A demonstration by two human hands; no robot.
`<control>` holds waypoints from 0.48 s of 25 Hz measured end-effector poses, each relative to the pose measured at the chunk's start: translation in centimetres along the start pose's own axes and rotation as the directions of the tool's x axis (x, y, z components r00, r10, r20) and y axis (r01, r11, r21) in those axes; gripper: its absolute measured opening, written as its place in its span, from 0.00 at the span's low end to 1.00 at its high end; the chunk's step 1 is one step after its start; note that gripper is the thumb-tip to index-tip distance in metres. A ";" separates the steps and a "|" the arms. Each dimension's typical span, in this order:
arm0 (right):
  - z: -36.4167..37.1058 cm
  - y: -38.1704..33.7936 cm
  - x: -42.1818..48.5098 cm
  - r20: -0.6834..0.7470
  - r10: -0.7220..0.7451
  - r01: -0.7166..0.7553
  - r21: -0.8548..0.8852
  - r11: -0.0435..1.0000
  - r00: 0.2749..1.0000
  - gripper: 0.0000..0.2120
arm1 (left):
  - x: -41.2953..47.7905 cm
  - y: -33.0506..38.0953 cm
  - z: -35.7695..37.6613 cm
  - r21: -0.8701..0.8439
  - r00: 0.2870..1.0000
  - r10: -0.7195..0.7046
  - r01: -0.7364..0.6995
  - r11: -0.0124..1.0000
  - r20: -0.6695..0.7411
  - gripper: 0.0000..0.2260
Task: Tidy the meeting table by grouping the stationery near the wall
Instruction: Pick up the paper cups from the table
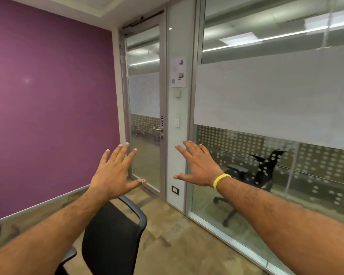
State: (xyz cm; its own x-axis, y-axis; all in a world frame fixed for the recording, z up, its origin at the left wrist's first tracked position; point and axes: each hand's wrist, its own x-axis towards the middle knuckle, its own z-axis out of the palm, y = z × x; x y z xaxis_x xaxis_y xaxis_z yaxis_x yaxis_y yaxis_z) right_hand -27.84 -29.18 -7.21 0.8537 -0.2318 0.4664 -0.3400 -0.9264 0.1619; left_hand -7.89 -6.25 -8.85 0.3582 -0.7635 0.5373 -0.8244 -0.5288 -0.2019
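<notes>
Stationery and tabletop both lie outside the view, where the left hand (112,173) and right hand (197,165) (yellow wristband (220,180)) reach forward empty, fingers spread, above a black chair (111,239), facing the glass door (145,108) beside the purple wall (48,108).

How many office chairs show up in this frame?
2. One black chair stands inside the room, directly below the outstretched left hand. A second black chair sits beyond the glass partition, right of the right hand. Others may sit out of view.
</notes>
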 end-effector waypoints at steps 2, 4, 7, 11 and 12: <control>3.4 1.7 5.9 0.011 -0.065 0.065 -0.010 0.998 0.998 0.47 | 4.6 -2.3 4.0 -0.004 0.999 -0.045 0.045 0.999 0.016 0.49; 6.2 3.3 12.0 0.005 -0.115 0.115 -0.013 0.993 0.993 0.47 | 9.1 -4.5 7.3 0.002 0.996 -0.081 0.081 0.997 0.026 0.49; 9.9 5.4 20.2 -0.023 -0.148 0.149 0.034 0.988 0.989 0.47 | 14.6 -7.4 11.2 0.028 0.994 -0.104 0.103 0.994 0.042 0.48; 17.2 8.2 30.9 -0.031 -0.220 0.222 0.080 0.972 0.975 0.46 | 21.3 -11.9 17.5 0.072 0.986 -0.158 0.154 0.985 0.050 0.48; 19.6 9.0 33.8 -0.033 -0.239 0.241 0.094 0.966 0.970 0.46 | 23.0 -13.1 19.5 0.082 0.983 -0.177 0.172 0.982 0.049 0.48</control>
State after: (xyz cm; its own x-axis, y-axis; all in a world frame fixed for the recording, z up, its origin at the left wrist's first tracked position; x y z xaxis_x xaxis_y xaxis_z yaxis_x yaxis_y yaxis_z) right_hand 5.65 -51.17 -7.06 0.8968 0.0065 0.4423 -0.0852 -0.9786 0.1871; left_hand 19.74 -24.14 -9.83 0.5190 -0.6753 0.5241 -0.7115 -0.6811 -0.1730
